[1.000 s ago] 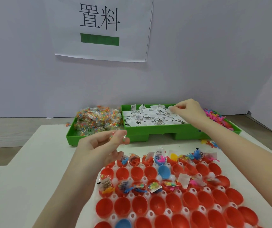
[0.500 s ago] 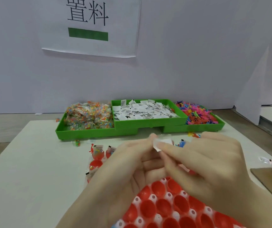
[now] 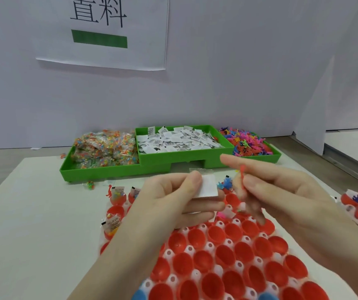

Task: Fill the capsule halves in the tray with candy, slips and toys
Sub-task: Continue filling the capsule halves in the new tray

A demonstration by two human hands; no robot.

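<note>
— White wall behind, with a paper sign (image 3: 109, 33) bearing black characters and a green bar. What's on the white desk (image 3: 33, 213)?

— At the far edge sits a green plastic three-compartment bin (image 3: 173, 161): clear-wrapped coloured candy packets (image 3: 104, 148) on the left, white printed paper slips (image 3: 178, 141) in the middle, small bright plastic toys (image 3: 247, 144) on the right. Nearest me lies the white tray of red plastic capsule halves (image 3: 227, 263); those in the near rows are hollow, while some far ones by my fingers hold packets and slips.

— And your hands?

— Both hover over the tray's far rows. My left hand (image 3: 173, 200) pinches one white slip (image 3: 208, 187) between thumb and fingers. My right hand (image 3: 282, 195) has its fingers curled round a thin orange toy (image 3: 242, 176), forefinger stretched out.
</note>
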